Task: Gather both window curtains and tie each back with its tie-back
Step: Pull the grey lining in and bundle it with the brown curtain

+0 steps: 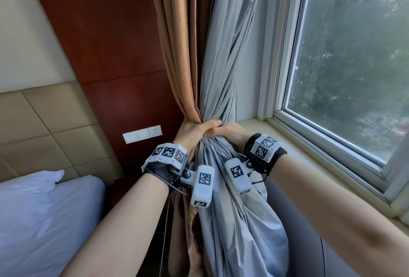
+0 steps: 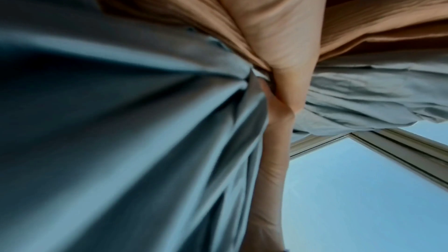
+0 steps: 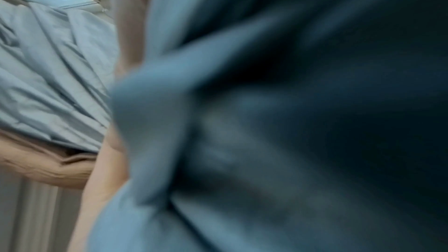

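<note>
Both hands (image 1: pixel 212 131) grip curtain (image 1: pixel 221 82) – bed (image 1: pixel 44 210) in head view only.

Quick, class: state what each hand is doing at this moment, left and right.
Left hand: fingers curled round the gathered curtain bundle, gripping it.
Right hand: also gripping the gathered curtain bundle, just beside the left.

A bedroom, likely a hotel room: a bed with white sheets (image 1: pixel 44 221) and a pillow (image 1: pixel 28 182) lies near left below a padded beige headboard wall (image 1: pixel 44 126). A dark wood panel (image 1: pixel 106 39) carries a switch-and-socket plate (image 1: pixel 142 134), and lined curtains (image 1: pixel 212 66) hang beside a window (image 1: pixel 354 66) facing trees on the right.
</note>
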